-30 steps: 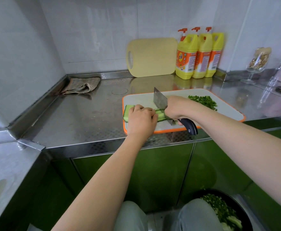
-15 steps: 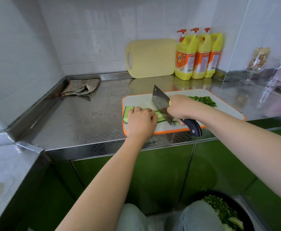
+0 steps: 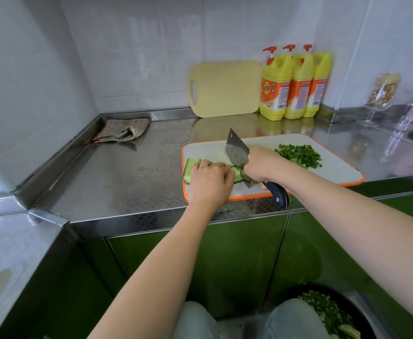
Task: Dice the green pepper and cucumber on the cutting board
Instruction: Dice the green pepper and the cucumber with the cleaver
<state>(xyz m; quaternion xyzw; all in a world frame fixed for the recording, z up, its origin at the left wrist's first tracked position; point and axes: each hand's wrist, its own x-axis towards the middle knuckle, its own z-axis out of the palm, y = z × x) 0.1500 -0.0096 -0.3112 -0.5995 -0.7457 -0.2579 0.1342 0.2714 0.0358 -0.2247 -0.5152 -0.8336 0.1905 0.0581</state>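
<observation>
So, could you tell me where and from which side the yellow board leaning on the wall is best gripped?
Grip the yellow board at the oval handle hole on its left end, coming from the left: it stands on its long edge, and the soap bottles crowd its right end.

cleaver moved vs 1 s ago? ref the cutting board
Yes. The cleaver in the right hand has tipped up: its far corner now stands higher over the cutting board, heel still down on the cucumber.

Glossy steel counter [image 3: 127, 177], matt plastic board [image 3: 332, 172].
</observation>
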